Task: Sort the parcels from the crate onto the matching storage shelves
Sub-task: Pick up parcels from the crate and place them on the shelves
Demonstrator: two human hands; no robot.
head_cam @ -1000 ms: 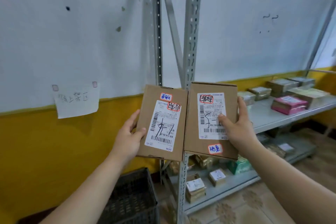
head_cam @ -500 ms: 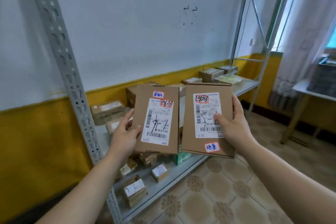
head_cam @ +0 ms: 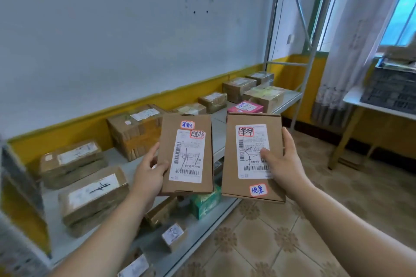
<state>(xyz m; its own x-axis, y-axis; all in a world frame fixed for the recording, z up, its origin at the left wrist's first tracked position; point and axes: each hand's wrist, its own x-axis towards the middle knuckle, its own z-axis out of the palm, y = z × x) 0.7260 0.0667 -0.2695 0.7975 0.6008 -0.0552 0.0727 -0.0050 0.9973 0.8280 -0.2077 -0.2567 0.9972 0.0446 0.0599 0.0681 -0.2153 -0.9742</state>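
I hold two flat brown cardboard parcels upright in front of me, labels facing me. My left hand (head_cam: 149, 173) grips the left parcel (head_cam: 186, 154) by its left edge, thumb on the front. My right hand (head_cam: 282, 164) grips the right parcel (head_cam: 252, 157) by its right edge, thumb pressed on its white shipping label. Each parcel carries handwritten stickers. Behind them runs a grey metal shelf (head_cam: 219, 135) holding several taped cardboard parcels. A lower shelf (head_cam: 195, 229) below holds more small boxes.
A pink box (head_cam: 246, 107) and a green box (head_cam: 206, 204) lie on the shelves. Shelf uprights (head_cam: 271, 36) stand at the back right. A white table (head_cam: 382, 108) with a dark crate (head_cam: 391, 90) stands at the right by a curtained window. Tiled floor lies below.
My view has swung right along the shelving, from the left upright and the floor crate to the shelf's right part. Both parcels stay in my hands, now slightly farther apart.
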